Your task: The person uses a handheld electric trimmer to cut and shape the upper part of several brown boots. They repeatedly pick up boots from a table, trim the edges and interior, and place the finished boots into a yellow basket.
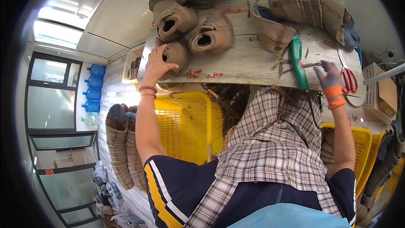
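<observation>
My bare left hand (157,64), with beaded bracelets on its wrist, grips a rolled brown cloth bundle (178,57) at the table's left front, thumb across its near side. Several more brown rolls (174,22) stand behind it, their hollow ends facing me. At the right front, my right hand (330,82), in a grey and orange glove, hovers with fingers apart and holds nothing that I can see. A green corded hand tool (296,59) lies left of it. Red-handled scissors (348,76) lie just to its right.
Brown padded pieces (295,4) lie at the wooden table's (249,69) back right. Yellow crates (198,131) stand below, left and right of my lap. Stacked brown rolls (118,143) stand at left, near blue water bottles (93,88). The tool's black cord (313,112) hangs off the table.
</observation>
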Demonstrator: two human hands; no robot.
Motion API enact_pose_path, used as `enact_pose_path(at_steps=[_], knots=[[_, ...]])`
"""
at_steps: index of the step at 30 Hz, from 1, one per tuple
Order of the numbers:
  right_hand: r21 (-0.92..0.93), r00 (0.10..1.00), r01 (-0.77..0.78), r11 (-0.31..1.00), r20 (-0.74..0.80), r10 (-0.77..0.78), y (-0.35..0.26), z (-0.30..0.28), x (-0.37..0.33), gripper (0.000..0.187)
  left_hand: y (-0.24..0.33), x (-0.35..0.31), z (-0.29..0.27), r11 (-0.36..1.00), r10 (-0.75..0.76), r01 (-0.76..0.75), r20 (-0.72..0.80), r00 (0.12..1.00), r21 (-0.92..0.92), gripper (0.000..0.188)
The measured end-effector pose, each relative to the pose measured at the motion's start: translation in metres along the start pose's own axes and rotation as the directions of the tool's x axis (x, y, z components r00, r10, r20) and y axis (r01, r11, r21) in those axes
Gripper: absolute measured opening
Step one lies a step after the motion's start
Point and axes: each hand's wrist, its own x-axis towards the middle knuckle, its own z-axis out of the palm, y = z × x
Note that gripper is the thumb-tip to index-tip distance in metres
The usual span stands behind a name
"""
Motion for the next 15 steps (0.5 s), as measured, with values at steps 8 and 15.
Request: enact_pose_path(at_steps=[8, 15], knots=[[-0.013, 0.937, -0.174, 0.985, 0.304, 0.17, -0.059, 0.038, 0.004, 0.076, -0.011, 0.021, 0.013, 0.992, -0.05, 0.064, 0.128, 0.99, -0.108, 0.091], [-0.035, 0.923, -0.216, 0.976, 0.318, 0.215, -0.068, 0.046, 0.012, 0.078, 0.051, 0.008, 0.017, 0.97, 0.112, -0.198, -0.47, 0.876, -0.138, 0.03]])
